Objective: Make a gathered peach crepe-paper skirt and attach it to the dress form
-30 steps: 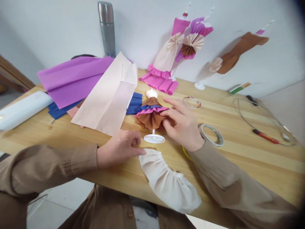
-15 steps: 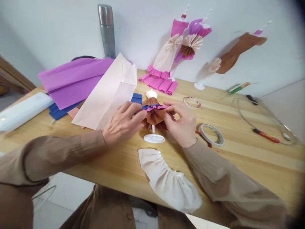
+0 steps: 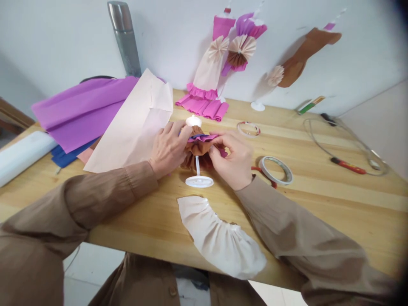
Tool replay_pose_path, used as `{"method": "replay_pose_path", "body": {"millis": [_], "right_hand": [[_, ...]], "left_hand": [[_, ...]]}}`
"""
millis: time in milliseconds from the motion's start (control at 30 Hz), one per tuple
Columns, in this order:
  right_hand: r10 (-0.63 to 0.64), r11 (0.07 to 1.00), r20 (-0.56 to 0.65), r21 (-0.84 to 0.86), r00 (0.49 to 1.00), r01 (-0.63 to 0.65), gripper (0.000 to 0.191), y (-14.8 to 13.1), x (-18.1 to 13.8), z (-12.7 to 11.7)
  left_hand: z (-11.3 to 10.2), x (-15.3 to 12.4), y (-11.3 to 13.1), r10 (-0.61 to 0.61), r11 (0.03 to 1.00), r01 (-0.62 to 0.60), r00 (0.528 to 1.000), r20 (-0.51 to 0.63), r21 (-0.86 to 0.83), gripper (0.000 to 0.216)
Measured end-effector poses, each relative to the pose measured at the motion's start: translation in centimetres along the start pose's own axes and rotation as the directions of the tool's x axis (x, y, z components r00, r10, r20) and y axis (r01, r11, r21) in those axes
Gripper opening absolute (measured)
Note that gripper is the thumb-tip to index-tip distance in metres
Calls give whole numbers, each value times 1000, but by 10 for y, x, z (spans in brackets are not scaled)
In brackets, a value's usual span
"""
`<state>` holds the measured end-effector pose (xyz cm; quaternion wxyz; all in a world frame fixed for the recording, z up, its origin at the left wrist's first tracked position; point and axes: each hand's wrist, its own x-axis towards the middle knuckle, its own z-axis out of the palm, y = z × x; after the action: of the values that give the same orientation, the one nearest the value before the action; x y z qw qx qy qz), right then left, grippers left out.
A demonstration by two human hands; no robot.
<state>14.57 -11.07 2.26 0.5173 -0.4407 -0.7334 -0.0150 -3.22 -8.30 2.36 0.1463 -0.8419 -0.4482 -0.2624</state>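
A small white mannequin stand is on the wooden table, its round base facing me. It wears a gathered brown crepe-paper skirt, crossed by a blue and pink ruffle strip. My left hand closes on the strip's left side, thumb and fingertips against it and the skirt. With thumb and forefinger, my right hand pinches the strip's right end; some pink paper shows under those fingers. Nearer me lies a gathered cream paper piece.
At left are purple paper, a cream sheet, a white roll and a steel flask. Dressed figures line the wall. A tape roll, bracelet-like ring and corded red-handled tool lie at right.
The view has shifted, moving the scene left and slightly up. My left hand has come up and inward over the skirt's left side. My right hand keeps its pinch on the strip.
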Motion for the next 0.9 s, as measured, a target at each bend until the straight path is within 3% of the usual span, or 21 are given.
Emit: {"method": "replay_pose_path", "body": {"millis": [100, 167, 333, 433, 500, 633, 733, 800, 900], "right_hand": [[-70, 997, 13, -33, 997, 70, 14, 3, -1, -2], [-134, 988, 38, -72, 990, 136, 11, 5, 1, -3], [-228, 949, 205, -170, 952, 264, 16, 8, 6, -3], [-240, 941, 190, -197, 952, 276, 13, 11, 8, -1], [-233, 946, 152, -193, 960, 260, 10, 12, 9, 0], [-190, 965, 127, -159, 974, 209, 11, 13, 10, -1], [-174, 974, 152, -116, 973, 193, 15, 13, 9, -3], [-176, 979, 166, -72, 970, 190, 12, 12, 9, -5], [-197, 980, 189, 13, 962, 199, 9, 11, 9, -8]], "left_hand": [[0, 4, 0, -40, 994, 45, 998, 44, -103, 6], [-1, 7, 0, -77, 980, 88, 995, 70, -176, 9], [1, 12, -1, -129, 953, 149, 987, 91, -263, 13], [4, 11, -2, -130, 942, 151, 987, 90, -301, 10], [5, 8, -3, -88, 924, 99, 995, 46, -370, 6], [-2, 4, -3, 26, 914, -90, 986, -162, -396, 33], [-5, 1, -7, 211, 919, -282, 942, -261, -274, 18], [-3, 0, -9, 292, 909, -353, 919, -266, -222, 6], [-2, 1, -12, 266, 925, -299, 950, -163, -233, 11]]}}
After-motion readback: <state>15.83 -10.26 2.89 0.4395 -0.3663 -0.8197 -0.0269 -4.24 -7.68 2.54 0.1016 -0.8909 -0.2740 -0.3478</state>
